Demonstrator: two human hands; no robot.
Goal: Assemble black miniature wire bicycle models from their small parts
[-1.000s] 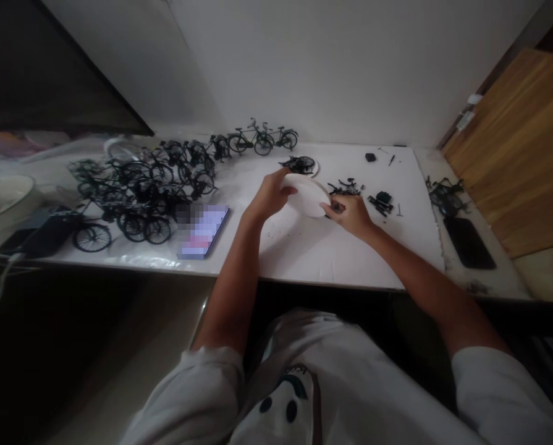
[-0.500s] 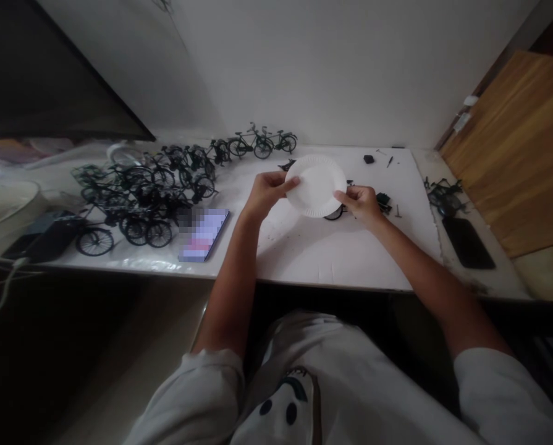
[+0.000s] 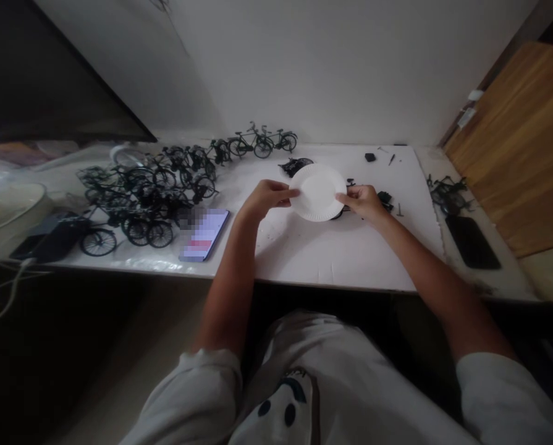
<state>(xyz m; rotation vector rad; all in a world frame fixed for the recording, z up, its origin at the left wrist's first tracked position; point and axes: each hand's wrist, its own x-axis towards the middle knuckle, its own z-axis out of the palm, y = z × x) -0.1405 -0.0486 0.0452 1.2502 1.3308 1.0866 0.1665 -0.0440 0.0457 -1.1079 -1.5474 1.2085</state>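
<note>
A white paper plate point(image 3: 319, 193) with a crimped rim is held up over the white board point(image 3: 299, 259), its face towards me. My left hand point(image 3: 267, 199) pinches its left rim between thumb and fingers. On the opposite rim, my right hand point(image 3: 363, 199) has a like pinch. Behind the plate lie black model bicycle parts point(image 3: 296, 165), partly covered by it. A dark piece point(image 3: 385, 200) lies just beyond my right hand, beside a small thin T-shaped part point(image 3: 400, 210).
Many model bicycles point(image 3: 141, 198) crowd the table's left side, with two more bicycles point(image 3: 262, 142) by the wall. A lit phone point(image 3: 205, 235) lies at the front left. A dark phone-like slab point(image 3: 473, 242) and another bicycle point(image 3: 450, 193) are at the right, near a wooden panel point(image 3: 512, 154).
The plate has shifted slightly right and down, uncovering more of the black parts behind it. My left hand moved with it, its fingers lower on the rim. Both hands keep their hold.
</note>
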